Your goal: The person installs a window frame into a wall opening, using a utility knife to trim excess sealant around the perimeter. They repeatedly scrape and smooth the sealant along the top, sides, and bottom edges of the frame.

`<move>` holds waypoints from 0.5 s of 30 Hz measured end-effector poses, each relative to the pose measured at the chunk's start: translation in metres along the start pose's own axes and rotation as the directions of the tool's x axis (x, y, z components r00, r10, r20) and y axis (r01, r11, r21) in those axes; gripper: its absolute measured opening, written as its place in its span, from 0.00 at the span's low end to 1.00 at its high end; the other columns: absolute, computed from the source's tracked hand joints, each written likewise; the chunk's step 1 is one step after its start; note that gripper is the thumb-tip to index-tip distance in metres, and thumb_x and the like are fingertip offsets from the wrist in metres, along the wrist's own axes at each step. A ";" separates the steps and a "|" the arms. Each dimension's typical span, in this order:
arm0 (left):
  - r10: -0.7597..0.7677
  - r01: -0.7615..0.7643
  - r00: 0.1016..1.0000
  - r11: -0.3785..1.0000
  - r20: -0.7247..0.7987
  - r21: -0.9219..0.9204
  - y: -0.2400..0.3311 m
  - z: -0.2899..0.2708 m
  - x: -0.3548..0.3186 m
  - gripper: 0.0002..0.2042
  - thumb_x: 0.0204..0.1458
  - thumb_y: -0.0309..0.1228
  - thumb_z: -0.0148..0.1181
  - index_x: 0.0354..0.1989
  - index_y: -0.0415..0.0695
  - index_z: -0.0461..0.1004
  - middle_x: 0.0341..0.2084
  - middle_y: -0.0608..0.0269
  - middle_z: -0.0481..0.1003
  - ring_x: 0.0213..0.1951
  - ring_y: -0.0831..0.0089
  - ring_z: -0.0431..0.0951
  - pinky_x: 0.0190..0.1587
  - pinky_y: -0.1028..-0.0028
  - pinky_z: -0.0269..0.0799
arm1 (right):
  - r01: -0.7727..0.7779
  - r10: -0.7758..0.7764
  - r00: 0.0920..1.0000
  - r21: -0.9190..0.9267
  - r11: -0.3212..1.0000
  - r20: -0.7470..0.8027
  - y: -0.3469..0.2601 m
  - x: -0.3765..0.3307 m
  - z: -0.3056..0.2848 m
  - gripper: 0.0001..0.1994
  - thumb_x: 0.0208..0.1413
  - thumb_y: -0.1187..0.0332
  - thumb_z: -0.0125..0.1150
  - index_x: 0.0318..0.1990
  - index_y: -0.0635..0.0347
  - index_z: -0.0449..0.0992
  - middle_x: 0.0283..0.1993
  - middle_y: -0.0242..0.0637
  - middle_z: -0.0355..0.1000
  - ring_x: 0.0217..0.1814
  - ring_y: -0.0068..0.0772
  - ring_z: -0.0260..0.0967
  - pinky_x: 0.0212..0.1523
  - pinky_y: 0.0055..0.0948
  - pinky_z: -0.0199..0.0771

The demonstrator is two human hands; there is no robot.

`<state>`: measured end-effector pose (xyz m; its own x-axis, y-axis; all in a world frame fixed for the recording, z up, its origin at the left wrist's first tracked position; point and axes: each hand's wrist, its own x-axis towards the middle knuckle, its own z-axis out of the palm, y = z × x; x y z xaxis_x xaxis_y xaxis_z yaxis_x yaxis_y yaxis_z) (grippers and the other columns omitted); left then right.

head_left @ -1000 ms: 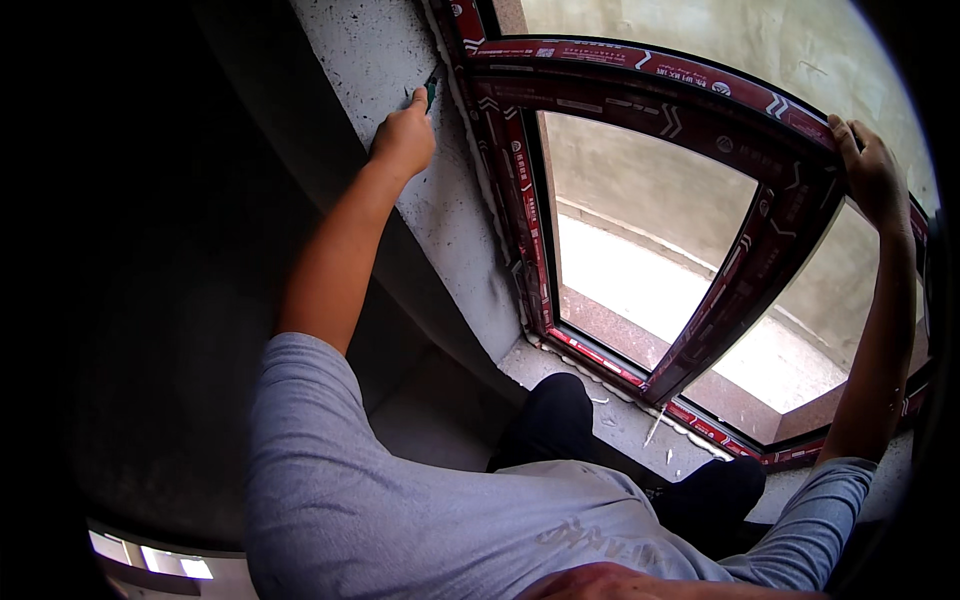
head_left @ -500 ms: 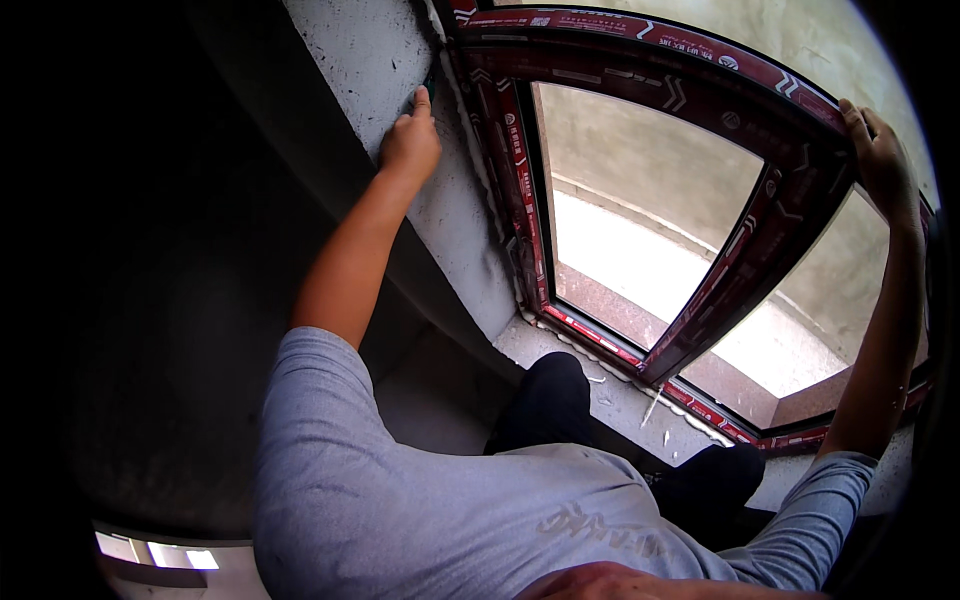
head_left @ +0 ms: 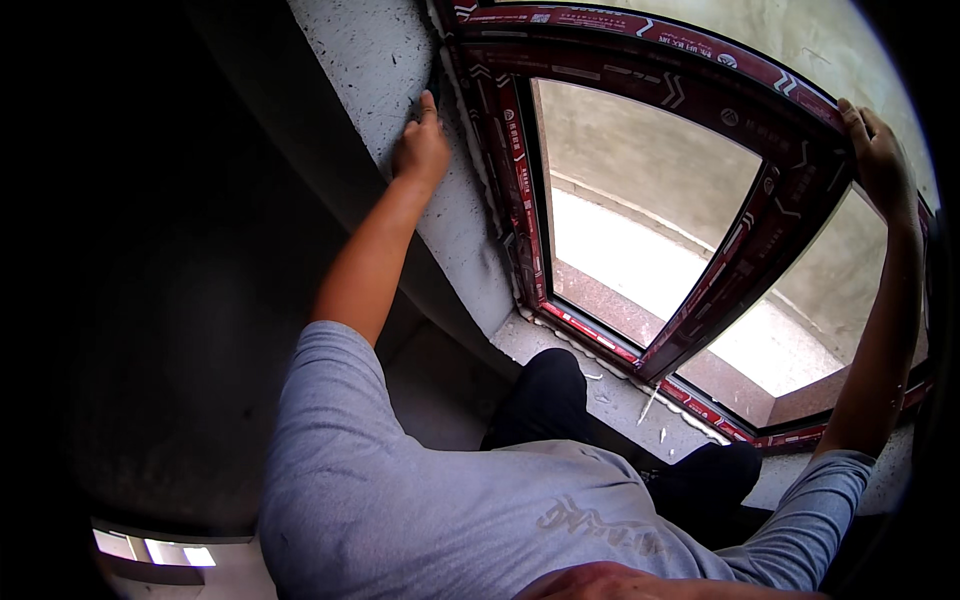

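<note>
My left hand (head_left: 421, 152) is raised against the grey side wall of the window opening (head_left: 375, 70), its index finger stretched along a slim dark tool that is mostly hidden. The remaining fingers are curled in. Beside it runs a bead of pale foam (head_left: 487, 200) in the joint between the wall and the window frame (head_left: 525, 190), which is wrapped in dark red printed film. Over at the right, my right hand (head_left: 880, 160) is closed around the frame's crossbar, thumb and fingers on either side of it.
Scraps of pale foam (head_left: 650, 405) lie on the concrete sill (head_left: 610, 398) by my knees (head_left: 550, 395). Glass panes (head_left: 640, 180) fill the frame, with a bright ledge and a wall beyond. Dark space lies to the left.
My left hand has shifted slightly down and to the right along the joint, its arm following. The right hand keeps its hold on the crossbar.
</note>
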<state>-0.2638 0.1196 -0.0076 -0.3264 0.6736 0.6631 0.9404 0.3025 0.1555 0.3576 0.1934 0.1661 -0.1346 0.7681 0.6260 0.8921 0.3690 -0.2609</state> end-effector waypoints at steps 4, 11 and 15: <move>-0.025 0.025 0.999 1.000 -0.027 -0.001 -0.005 0.016 -0.008 0.31 0.67 0.35 0.50 0.78 0.49 0.52 0.40 0.36 0.79 0.40 0.38 0.82 0.46 0.46 0.79 | -0.004 0.004 1.000 -0.036 0.999 0.016 -0.003 0.001 0.000 0.29 0.71 0.42 0.48 0.43 0.63 0.80 0.35 0.45 0.79 0.38 0.37 0.77 0.48 0.33 0.73; -0.013 0.013 0.997 1.000 0.073 0.008 -0.012 0.070 -0.069 0.32 0.64 0.31 0.53 0.76 0.44 0.52 0.37 0.35 0.79 0.37 0.37 0.82 0.40 0.48 0.80 | 0.010 -0.010 1.000 -0.020 1.000 0.013 0.006 0.004 0.001 0.30 0.71 0.42 0.47 0.45 0.63 0.81 0.37 0.45 0.80 0.39 0.36 0.78 0.48 0.33 0.73; -0.011 0.010 0.996 1.000 0.094 0.015 -0.019 0.108 -0.095 0.33 0.63 0.29 0.53 0.77 0.47 0.51 0.37 0.36 0.78 0.36 0.41 0.82 0.37 0.50 0.80 | 0.022 -0.022 1.000 0.078 0.997 0.003 0.017 0.009 0.010 0.31 0.72 0.42 0.46 0.46 0.65 0.81 0.37 0.44 0.80 0.39 0.32 0.77 0.49 0.32 0.74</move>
<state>-0.2607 0.1228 -0.1527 -0.3441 0.7306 0.5897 0.9357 0.3190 0.1508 0.3674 0.2115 0.1602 -0.1560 0.7612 0.6294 0.8524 0.4257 -0.3036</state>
